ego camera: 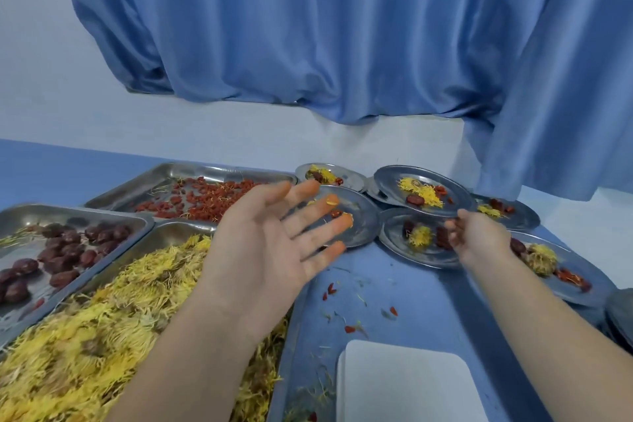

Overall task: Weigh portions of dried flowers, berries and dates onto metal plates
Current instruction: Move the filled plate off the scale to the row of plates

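My left hand (274, 233) is held palm-up and open above the table, fingers spread, with a yellow petal stuck on one fingertip, over a near-empty metal plate (363, 222). My right hand (476, 236) pinches the near rim of a raised metal plate (387, 181) that holds yellow flowers, a date and berries. Under it lies another filled plate (394, 243). Three metal trays sit at the left: dried yellow flowers (89, 336), dark red dates (61, 250) and red berries (205, 202).
More filled plates stand at the back (349, 174) and right (524, 216), (582, 291). A white scale platform (407, 387) sits at the near edge. Loose berries (330, 289) and petals litter the blue table. A blue curtain (308, 44) hangs behind.
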The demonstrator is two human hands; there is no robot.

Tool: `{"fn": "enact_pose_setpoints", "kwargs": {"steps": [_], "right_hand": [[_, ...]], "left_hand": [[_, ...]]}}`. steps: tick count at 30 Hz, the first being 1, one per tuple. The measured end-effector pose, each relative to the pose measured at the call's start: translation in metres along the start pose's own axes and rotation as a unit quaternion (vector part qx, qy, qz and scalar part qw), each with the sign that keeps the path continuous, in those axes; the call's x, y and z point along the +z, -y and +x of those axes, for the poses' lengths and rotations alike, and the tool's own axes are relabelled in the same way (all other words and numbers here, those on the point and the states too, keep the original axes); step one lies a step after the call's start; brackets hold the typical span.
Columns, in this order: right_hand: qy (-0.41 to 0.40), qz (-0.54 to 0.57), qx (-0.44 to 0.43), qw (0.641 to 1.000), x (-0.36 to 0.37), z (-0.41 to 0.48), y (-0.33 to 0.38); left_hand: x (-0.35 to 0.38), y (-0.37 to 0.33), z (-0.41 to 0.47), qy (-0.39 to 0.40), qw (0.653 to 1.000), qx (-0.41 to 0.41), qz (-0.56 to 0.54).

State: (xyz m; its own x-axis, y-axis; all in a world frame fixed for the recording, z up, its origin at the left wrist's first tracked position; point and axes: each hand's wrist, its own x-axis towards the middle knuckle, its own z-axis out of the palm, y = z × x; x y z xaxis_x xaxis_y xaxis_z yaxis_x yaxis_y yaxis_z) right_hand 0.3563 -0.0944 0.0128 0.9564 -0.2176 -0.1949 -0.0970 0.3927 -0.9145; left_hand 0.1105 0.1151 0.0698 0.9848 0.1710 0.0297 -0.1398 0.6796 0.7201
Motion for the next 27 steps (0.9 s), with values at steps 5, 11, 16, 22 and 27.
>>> {"fn": "enact_pose_setpoints", "kwargs": {"steps": [5,11,16,22,27], "right_hand": [[-0.025,-0.019,0.005,1.0,0.029,0.067,-0.002],[-0.059,0.037,0.042,0.997,0.057,0.116,-0.016],[-0.086,0.082,0.052,0.991,0.074,0.136,-0.023],[-0.011,-0.106,0.007,0.994,0.077,0.14,-0.031],[-0.007,-0.319,-0.047,0.947,0.076,0.145,-0.029]], "left_hand": [[-0.005,0.0,0.003,0.001,0.998,0.014,-0.054],[-0.008,0.005,0.013,0.009,0.995,-0.017,-0.097],[-0.013,0.006,0.017,0.006,0.992,-0.002,-0.123],[-0.018,0.007,0.018,0.008,0.991,0.007,-0.131],[-0.022,0.007,0.02,0.018,0.992,0.005,-0.123]]}}
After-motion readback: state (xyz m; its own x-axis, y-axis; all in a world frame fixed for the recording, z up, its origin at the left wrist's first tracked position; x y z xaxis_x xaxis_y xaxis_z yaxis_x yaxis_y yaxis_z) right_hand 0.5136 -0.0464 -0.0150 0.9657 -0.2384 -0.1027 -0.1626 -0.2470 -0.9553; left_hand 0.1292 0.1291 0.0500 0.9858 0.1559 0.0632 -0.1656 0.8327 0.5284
